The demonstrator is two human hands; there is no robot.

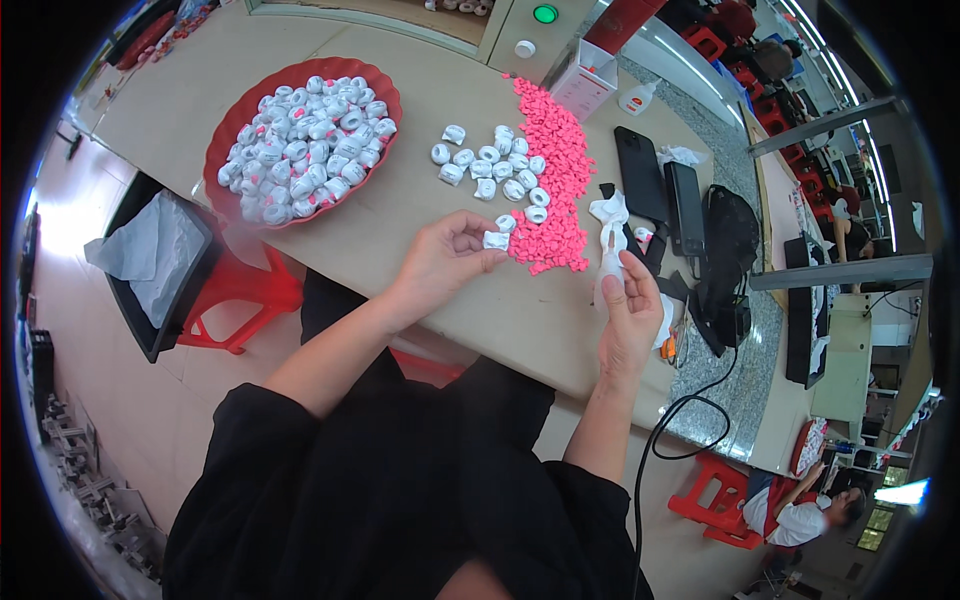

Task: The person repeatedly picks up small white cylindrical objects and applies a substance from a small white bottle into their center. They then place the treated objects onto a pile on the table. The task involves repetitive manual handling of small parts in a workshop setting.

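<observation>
My left hand point(445, 258) pinches a small white ring-like plastic piece point(496, 240) with dark markings, at the near edge of the pink pile. Another white piece touches or nearly touches it just beyond. My right hand point(632, 310) is closed around a slim, whitish, bottle-like thing point(608, 262) held upright; its exact kind is unclear. Between and beyond the hands spreads a heap of small bright pink pieces point(550, 150). Several loose white pieces point(488, 153) lie on the table left of the heap.
A red scalloped bowl point(213, 165) heaped with white pieces stands at the left. To the right lie a black phone point(640, 172), a second black device point(684, 208), a black bag point(728, 240) and orange-handled scissors point(670, 348). A black cable hangs over the near edge. Another person sits far right.
</observation>
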